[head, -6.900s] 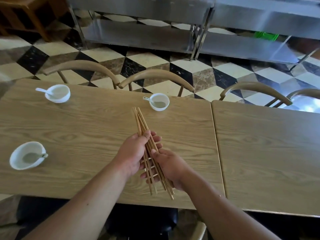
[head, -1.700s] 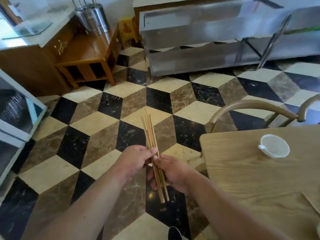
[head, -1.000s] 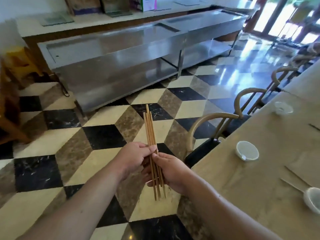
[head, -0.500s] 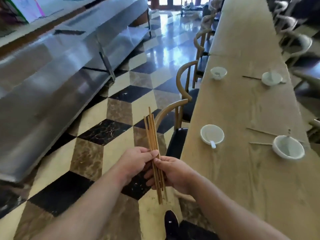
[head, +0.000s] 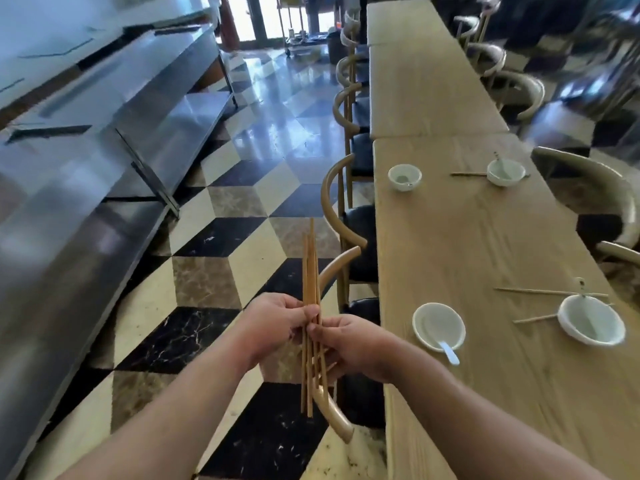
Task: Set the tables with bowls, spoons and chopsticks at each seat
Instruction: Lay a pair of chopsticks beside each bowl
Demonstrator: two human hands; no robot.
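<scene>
A bundle of wooden chopsticks (head: 309,271) stands nearly upright over the floor, held by both my left hand (head: 273,322) and my right hand (head: 349,342). To their right runs a long wooden table (head: 467,244). Near its left edge sit a white bowl with a spoon (head: 438,326) and, farther on, another bowl with a spoon (head: 404,177), neither with chopsticks beside it. On the far side, a bowl (head: 590,323) has a chopstick pair (head: 540,291) next to it, and the far bowl (head: 505,172) has chopsticks (head: 467,174) too.
Curved-back wooden chairs (head: 337,268) line the table's left side, one right beside my hands; more chairs (head: 595,188) stand along the right. A long steel counter (head: 114,133) runs along the left. A checkered tile aisle (head: 221,244) lies between. A second table (head: 422,74) continues beyond.
My view has swung around from the floor and counter to look down the table's length. Both hands have kept hold of the chopstick bundle throughout.
</scene>
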